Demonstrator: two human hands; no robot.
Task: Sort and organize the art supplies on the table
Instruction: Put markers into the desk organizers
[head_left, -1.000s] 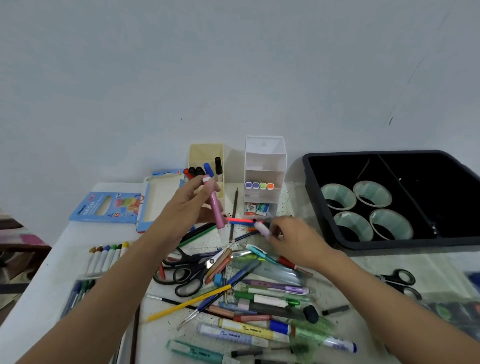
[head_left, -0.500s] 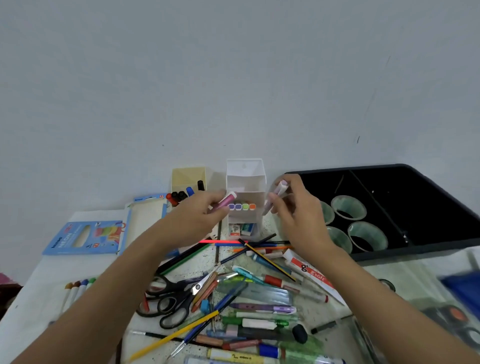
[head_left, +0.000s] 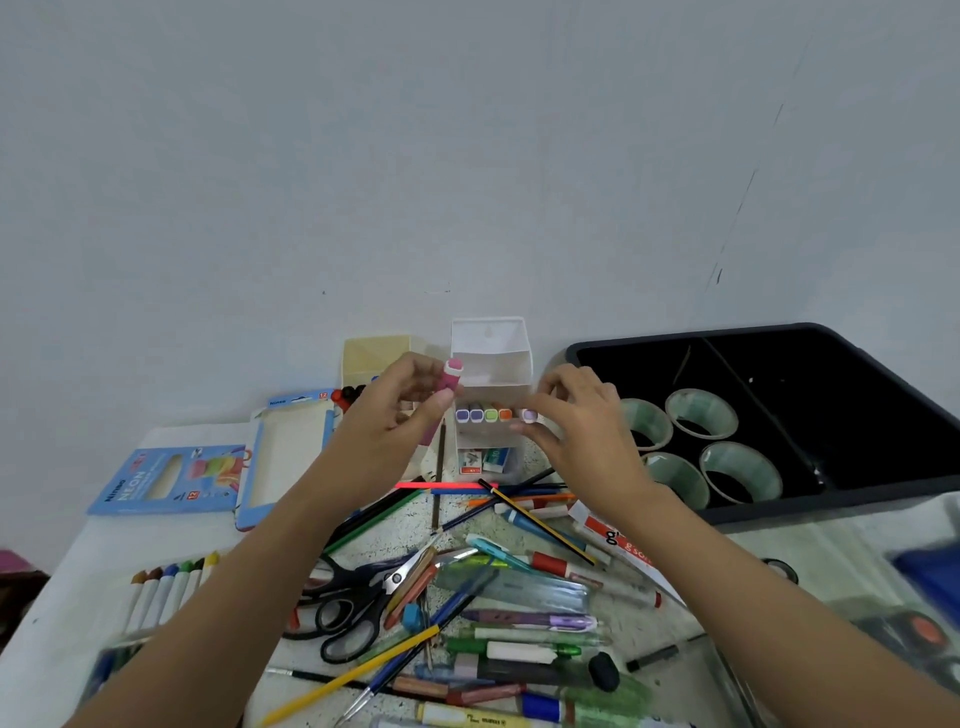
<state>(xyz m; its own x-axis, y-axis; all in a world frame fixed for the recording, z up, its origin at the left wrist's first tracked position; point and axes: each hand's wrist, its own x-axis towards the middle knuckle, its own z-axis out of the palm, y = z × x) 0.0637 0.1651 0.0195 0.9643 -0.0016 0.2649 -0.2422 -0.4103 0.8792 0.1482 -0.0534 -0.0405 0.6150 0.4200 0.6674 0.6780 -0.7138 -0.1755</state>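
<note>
BENCH-TOP SORT: A pink marker (head_left: 451, 378) is gripped in the curled fingers of the left hand (head_left: 395, 421) and held up just in front of the white rack (head_left: 491, 358) at the back of the bench (head_left: 57, 551). A lilac marker (head_left: 529, 415) is pinched by the right hand (head_left: 582, 421) at the right end of the rack's middle shelf, beside four markers (head_left: 484, 415) lying there cap-out.

That shelf looks nearly filled. If the lilac marker is pushed in crooked, its neighbours may be shoved back or knocked out, and the light rack may be slid or tipped. Little space on that shelf is judged to be left for the pink one.

The rack is hemmed in by a beige holder (head_left: 374, 353) on its left, a black tray (head_left: 805, 506) of tape rolls (head_left: 701, 410) on its right and the wall (head_left: 467, 156) behind. Open room is seen only above and in front. Under the wrists a pile (head_left: 498, 613) of pens and scissors (head_left: 353, 608) lies close and may be swept aside if the forearms are lowered.
</note>
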